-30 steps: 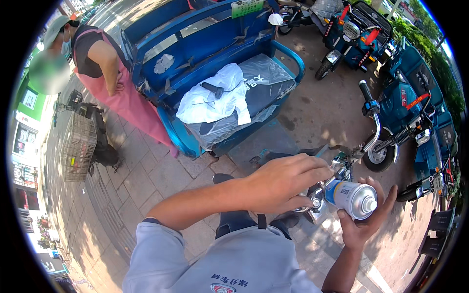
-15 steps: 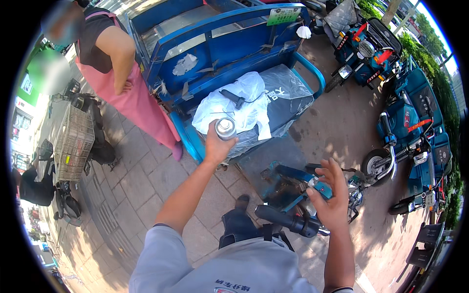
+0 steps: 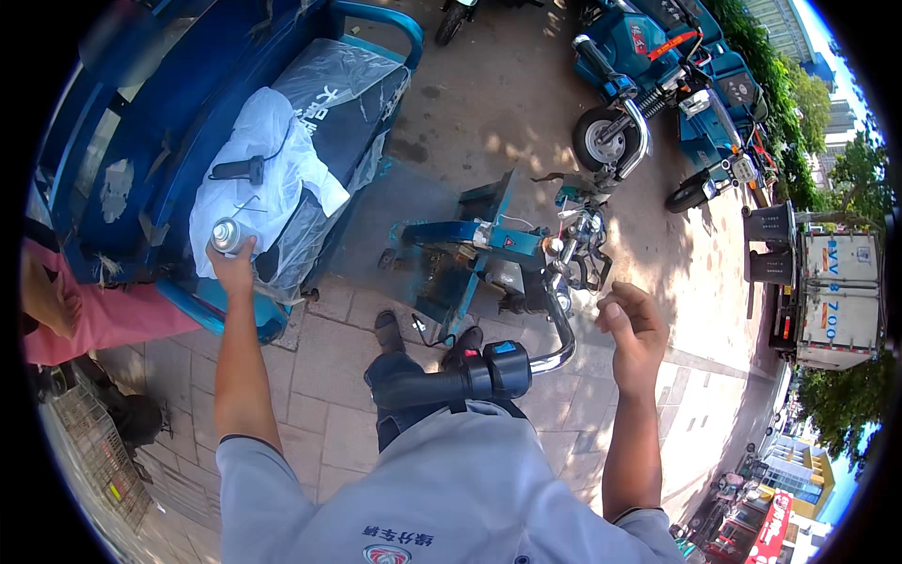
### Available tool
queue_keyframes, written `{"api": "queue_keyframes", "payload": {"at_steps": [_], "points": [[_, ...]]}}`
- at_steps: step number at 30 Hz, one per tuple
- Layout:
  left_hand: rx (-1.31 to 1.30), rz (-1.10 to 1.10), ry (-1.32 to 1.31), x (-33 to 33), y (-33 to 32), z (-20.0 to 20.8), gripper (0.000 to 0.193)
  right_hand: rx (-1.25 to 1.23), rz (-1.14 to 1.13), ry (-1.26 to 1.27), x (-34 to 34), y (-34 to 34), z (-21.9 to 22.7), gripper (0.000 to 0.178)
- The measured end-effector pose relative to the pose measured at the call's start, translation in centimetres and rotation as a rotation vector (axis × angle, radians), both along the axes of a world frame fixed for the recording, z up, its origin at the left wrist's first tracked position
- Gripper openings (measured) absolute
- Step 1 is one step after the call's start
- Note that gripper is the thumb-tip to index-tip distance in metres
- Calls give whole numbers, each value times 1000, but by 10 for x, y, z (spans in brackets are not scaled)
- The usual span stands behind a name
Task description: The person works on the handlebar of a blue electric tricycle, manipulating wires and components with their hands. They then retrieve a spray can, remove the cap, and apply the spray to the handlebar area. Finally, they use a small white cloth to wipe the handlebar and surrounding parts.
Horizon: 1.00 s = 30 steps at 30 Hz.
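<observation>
My left hand (image 3: 233, 270) reaches out to the left and grips a silver spray can (image 3: 225, 235), resting it upright on the white plastic sheet (image 3: 272, 160) over a blue cart's seat. A black tool (image 3: 238, 170) lies on that sheet above the can. My right hand (image 3: 635, 331) hangs free in the air, fingers loosely curled, holding nothing. It hovers to the right of the handlebar (image 3: 507, 368) of a blue vehicle frame (image 3: 474, 246) in front of me, with a black grip pointing toward my chest.
A blue cargo cart (image 3: 122, 113) fills the left side. Another person in pink (image 3: 103, 315) stands at the left edge. Blue three-wheelers (image 3: 658, 85) are parked at the upper right, and a wire basket (image 3: 99, 451) sits lower left on the paved ground.
The can passed from my right hand to my left, which carried it out to the plastic-covered seat. My right hand left the handlebar area and now hangs free.
</observation>
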<state>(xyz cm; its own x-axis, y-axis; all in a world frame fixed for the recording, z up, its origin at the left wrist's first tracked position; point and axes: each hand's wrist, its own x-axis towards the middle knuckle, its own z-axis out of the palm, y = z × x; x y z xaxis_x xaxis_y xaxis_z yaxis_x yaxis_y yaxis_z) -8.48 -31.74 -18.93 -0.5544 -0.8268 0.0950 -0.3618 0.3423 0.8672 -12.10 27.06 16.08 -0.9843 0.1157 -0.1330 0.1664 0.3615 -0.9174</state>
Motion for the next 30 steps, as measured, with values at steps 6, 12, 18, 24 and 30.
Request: {"api": "queue_keyframes", "payload": {"at_steps": [6, 12, 18, 24, 30], "points": [[1, 1, -146, 4, -11, -20, 102, 26, -141, 12, 9, 34, -8, 27], [-28, 80, -315, 45, -18, -30, 81, 21, -162, 6, 14, 54, -22, 26], [589, -286, -215, 84, 133, 31, 38, -27, -138, 6, 10, 82, -31, 22], [404, -1039, -153, 100, 332, 123, 66, -209, 25, -27, -26, 126, -48, 22], [813, -750, -268, 65, 453, 154, 49, -277, 144, -22, -57, 191, -47, 20]]}}
